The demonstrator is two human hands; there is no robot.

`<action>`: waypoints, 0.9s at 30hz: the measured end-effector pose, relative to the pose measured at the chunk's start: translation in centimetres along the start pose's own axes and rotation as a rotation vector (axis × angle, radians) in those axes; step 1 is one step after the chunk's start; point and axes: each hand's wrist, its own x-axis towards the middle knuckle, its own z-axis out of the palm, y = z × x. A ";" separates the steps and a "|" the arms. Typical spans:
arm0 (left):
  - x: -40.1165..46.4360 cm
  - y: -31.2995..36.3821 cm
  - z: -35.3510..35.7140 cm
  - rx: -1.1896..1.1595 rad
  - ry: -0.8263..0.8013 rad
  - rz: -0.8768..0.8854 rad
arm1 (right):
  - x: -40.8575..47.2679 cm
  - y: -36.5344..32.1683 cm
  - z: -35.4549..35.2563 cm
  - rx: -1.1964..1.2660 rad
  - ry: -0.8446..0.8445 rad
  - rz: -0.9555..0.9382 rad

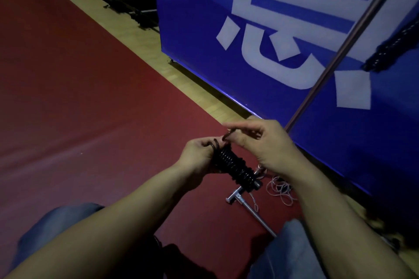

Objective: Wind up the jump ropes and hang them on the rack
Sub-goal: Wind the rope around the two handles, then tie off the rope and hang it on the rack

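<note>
left hand [199, 154] grip clamped on wound black jump rope [235, 165]; right hand [263, 142] grip pinches rope end [227, 135] above coils, over red floor [90, 97].

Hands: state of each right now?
Left hand: grips the wound black rope bundle at its upper end.
Right hand: pinches the loose rope end above the bundle.

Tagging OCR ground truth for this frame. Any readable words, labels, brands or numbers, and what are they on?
"息": one large white Chinese character, tilted in view, on the big blue panel behind the hands.
Black coiled jump rope, metal rack pole, red floor mat: no text visible.
No brands or numbers readable anywhere.
</note>
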 end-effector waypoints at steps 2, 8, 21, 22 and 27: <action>-0.7 0.0 1.2 -0.013 -0.046 0.003 | -1.1 -0.6 -0.2 -0.140 0.112 -0.063; -3.7 -1.7 5.7 -0.012 -0.125 -0.005 | -5.2 -1.3 -0.6 0.086 0.234 0.015; -7.3 -7.7 5.7 0.017 0.016 -0.109 | -12.3 5.2 3.1 -0.343 0.287 0.118; -7.1 -8.0 5.2 0.177 0.053 -0.060 | -12.4 5.7 3.5 -0.379 0.286 0.092; -6.3 -7.6 2.8 1.251 0.113 -0.027 | -12.6 6.1 4.3 -0.463 0.177 0.036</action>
